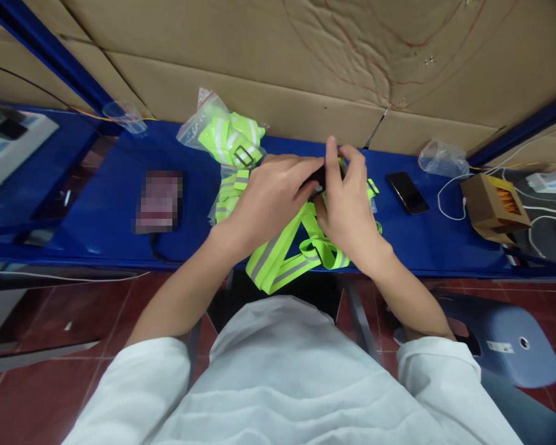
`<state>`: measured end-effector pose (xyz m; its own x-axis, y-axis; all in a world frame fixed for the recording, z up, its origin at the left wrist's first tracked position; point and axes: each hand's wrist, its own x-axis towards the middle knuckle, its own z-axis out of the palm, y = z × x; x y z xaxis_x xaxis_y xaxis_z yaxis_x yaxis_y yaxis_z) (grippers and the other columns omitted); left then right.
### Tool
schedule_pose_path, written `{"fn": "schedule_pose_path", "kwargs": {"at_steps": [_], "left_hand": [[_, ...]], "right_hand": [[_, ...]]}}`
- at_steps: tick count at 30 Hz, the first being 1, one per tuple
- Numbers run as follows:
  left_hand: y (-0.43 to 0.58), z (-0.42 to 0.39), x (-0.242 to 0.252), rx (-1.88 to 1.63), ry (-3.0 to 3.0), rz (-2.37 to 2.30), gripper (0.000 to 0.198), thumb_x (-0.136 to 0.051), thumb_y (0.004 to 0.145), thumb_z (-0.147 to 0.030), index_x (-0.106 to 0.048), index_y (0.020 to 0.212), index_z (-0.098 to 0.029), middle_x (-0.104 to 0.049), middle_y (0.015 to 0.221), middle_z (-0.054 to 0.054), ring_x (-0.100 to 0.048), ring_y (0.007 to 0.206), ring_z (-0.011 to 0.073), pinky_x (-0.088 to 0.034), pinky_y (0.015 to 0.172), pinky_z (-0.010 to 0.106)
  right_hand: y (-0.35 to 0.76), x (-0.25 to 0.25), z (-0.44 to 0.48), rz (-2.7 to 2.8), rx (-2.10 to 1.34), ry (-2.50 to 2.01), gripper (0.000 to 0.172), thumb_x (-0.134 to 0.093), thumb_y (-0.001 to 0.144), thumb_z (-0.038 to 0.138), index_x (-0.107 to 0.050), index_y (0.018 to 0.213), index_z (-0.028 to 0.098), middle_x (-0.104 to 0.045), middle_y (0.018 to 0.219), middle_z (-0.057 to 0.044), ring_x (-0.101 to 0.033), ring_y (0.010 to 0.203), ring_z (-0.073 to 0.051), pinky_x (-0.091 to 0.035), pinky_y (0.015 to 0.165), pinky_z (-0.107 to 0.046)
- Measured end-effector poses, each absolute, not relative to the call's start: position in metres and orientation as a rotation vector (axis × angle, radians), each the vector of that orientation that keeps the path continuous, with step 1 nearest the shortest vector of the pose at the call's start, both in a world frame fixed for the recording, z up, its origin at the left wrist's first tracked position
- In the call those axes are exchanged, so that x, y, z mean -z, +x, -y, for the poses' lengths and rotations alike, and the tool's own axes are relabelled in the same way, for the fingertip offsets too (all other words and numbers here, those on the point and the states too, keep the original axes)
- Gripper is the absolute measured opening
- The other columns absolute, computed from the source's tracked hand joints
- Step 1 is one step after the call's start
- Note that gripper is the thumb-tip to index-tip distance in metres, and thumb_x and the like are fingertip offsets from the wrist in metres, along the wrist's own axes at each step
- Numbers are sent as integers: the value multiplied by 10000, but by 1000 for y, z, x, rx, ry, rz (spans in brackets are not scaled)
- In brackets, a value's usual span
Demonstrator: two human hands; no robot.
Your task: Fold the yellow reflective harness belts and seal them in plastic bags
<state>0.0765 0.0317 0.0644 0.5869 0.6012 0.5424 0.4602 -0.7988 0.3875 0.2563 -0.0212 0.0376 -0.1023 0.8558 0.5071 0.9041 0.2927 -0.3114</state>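
Both my hands meet over the middle of the blue table. My left hand (278,191) has its fingers closed on a small black piece (315,178), partly hidden between the hands. From the other side my right hand (346,201) holds the same piece, fingers bent around it. Yellow-green reflective strap (278,259) with a grey stripe lies under and in front of my hands, looped over the table's front edge. Behind my left wrist is more folded strap (231,191). A clear bag (204,120) with strap and a black buckle (244,156) sits further back.
The blue table (106,185) backs onto a cardboard wall (269,80). A phone (408,193), a plastic cup (442,159) and a cardboard box (493,207) stand right; a blurred-out item (159,201) and another cup (126,116) are left. A blue stool (505,337) stands lower right.
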Motion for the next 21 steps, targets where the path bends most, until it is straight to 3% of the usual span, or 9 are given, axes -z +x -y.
{"fn": "schedule_pose_path", "kwargs": {"at_steps": [6,10,15,17,21], "left_hand": [[77,-40,-55,-1015,2565,-825,376,-586,975,-219,-735,1321,-223,-777,1326,51,-715,1255,290,-529,1122,482],[71,-41,-58,-1041,2489,-783,371,-597,1005,-282,-697,1360,-239,-749,1368,63,-680,1310,288,-477,1197,501],[53,-50,-53,-1048,2234,-680,883,-855,830,-543,-475,1576,-261,-500,1650,143,-509,1518,335,-424,1277,466],[53,-56,-47,-1025,2109,-676,882,-884,788,-569,-525,1525,-242,-578,1572,140,-589,1430,338,-492,1215,473],[70,-65,-43,-1140,1836,-709,668,-923,733,-563,-698,1254,-211,-746,1261,71,-667,1292,335,-546,1136,490]], "right_hand": [[263,-28,15,2053,-64,-1349,764,-515,964,241,-232,1672,199,-351,1599,-222,-343,1576,-362,-363,1288,-634],[269,-33,12,2025,-111,-1298,718,-573,958,274,-324,1630,230,-452,1576,-199,-425,1526,-346,-377,1287,-632],[280,-58,10,1891,-151,-1284,635,-741,924,488,-524,1491,300,-598,1499,-117,-540,1446,-361,-416,1268,-620],[279,-67,8,1825,-175,-1268,626,-772,899,567,-570,1435,316,-633,1466,-84,-575,1420,-346,-448,1256,-582],[269,-73,-3,1729,-295,-1136,725,-760,861,705,-567,1429,298,-650,1454,-74,-636,1352,-298,-520,1207,-474]]}}
